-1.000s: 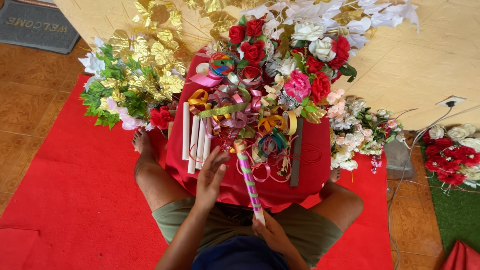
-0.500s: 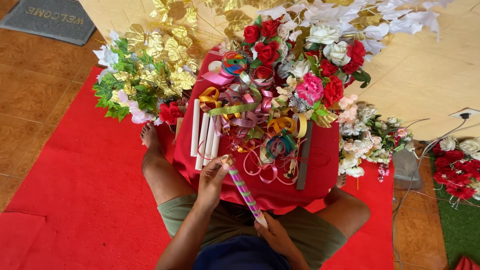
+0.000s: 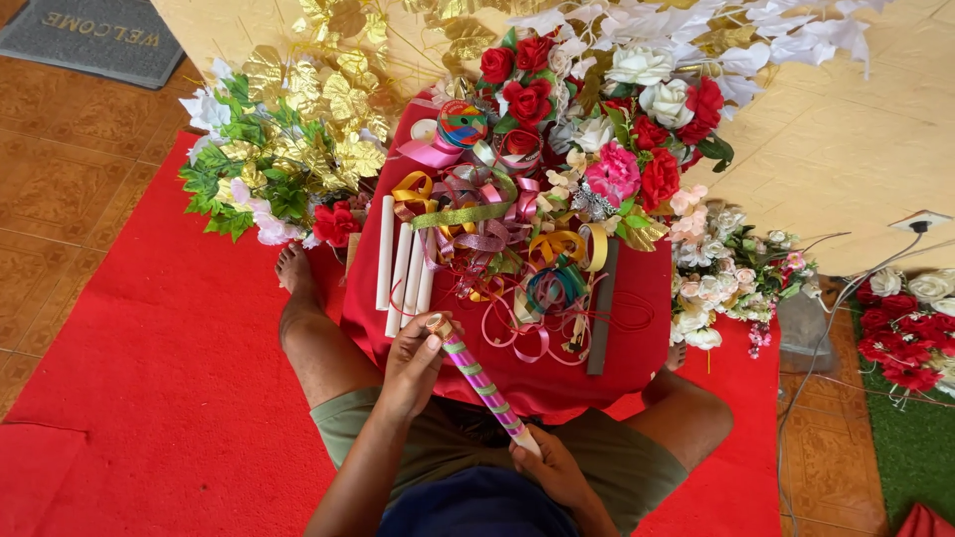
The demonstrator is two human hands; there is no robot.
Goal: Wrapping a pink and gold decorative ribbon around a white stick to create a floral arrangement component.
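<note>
While my left hand [image 3: 413, 363] pinches the striped stick's [image 3: 484, 383] top, I see my right hand [image 3: 547, 467] gripping its bottom, nearer me.

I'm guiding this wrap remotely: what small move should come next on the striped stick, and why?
Probably press the ribbon end down at the tip. The left hand pinches the top end of the striped stick, the right hand has the bottom end in its grip, and pink and green ribbon already spirals along its whole length.
</note>
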